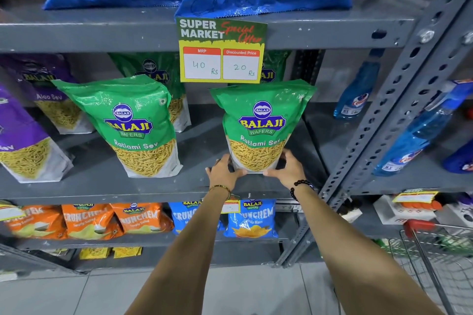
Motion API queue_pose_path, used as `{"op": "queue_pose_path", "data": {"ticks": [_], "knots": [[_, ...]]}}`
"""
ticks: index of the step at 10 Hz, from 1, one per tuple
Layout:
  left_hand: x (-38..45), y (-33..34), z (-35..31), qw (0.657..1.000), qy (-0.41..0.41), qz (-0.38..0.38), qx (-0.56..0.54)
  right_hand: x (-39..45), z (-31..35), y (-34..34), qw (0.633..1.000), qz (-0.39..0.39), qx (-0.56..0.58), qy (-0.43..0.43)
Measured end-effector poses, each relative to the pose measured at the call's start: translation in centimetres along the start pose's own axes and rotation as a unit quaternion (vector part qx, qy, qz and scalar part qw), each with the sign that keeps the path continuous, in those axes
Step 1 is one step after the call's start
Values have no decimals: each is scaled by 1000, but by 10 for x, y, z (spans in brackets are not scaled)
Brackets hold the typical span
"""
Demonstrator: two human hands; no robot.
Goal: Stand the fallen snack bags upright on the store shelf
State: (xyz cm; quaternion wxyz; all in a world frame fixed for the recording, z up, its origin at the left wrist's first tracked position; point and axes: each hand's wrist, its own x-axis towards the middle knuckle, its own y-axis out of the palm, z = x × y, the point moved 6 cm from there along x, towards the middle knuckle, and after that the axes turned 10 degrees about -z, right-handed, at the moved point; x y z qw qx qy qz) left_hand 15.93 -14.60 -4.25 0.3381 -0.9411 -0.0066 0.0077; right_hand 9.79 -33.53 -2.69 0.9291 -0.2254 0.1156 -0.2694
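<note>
On the middle shelf (102, 186), head view: your left hand (222, 171) and right hand (288, 168) cup the bottom corners of the green snack bag (258, 125), which stands upright near the front edge. Likely light, crinkly and slick, with loose, crushable contents. Hold low at the base gusset, don't squeeze. Second green bag (133, 125) leans left.

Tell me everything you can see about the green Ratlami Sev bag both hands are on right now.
The green Ratlami Sev bag is a glossy plastic stand-up pouch with a blue Balaji Wafers logo, its lower front showing yellow sev against white. It stands upright near the front edge of the grey middle shelf, just below the hanging price sign. The left hand and right hand grip its bottom corners. Its top is sealed and slightly creased.
</note>
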Motion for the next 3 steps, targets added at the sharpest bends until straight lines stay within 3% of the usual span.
{"op": "queue_pose_path", "data": {"ticks": [3], "knots": [[-8, -2, 4, 999, 1, 16, 35, -5, -7, -1, 1000, -5, -1, 2]]}}
